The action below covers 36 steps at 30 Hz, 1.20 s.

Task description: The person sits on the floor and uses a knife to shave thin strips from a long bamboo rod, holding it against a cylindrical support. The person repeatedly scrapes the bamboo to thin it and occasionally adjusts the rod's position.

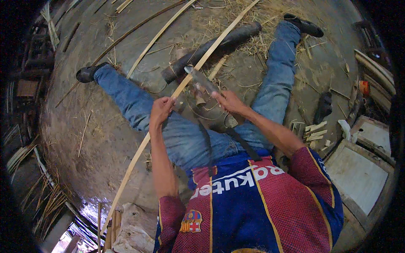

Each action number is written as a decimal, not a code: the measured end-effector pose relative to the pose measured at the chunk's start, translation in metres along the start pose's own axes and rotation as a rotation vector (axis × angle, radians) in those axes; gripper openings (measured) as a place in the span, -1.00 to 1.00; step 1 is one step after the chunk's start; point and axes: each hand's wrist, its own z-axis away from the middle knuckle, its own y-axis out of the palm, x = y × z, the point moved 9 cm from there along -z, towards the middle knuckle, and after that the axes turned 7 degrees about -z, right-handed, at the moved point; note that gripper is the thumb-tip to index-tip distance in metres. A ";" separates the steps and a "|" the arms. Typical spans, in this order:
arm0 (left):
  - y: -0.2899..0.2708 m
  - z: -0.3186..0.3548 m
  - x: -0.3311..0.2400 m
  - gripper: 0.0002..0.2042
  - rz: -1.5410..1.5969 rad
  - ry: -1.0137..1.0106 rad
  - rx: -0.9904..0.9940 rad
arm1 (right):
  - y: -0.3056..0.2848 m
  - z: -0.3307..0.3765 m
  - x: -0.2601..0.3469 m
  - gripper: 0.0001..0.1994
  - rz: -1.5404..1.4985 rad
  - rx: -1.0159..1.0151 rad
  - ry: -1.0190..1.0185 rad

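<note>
A long, pale strip, apparently split bamboo (219, 40), runs from the lower left across my left thigh and over a dark round log (240, 34). My left hand (161, 110) pinches it above the thigh. My right hand (231, 102) is closed around the near end of a broad grey blade, like a machete (204, 83). The blade slants up and left, its tip against or very near the strip's edge; contact is hard to tell. How the handle sits in my fingers is hidden. My legs are spread on either side of the log.
Another pale strip (158, 36) and a thin brown pole (126, 40) lie at the far left. Shavings (253, 50) litter the floor around the log. Short split pieces (315, 130) and a framed white panel (358, 175) are at right. A pale sack (136, 225) lies at lower left.
</note>
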 end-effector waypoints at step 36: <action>-0.010 0.045 -0.060 -0.67 -0.467 0.046 -0.385 | -0.055 -0.029 -0.012 -0.36 -0.009 -0.312 0.050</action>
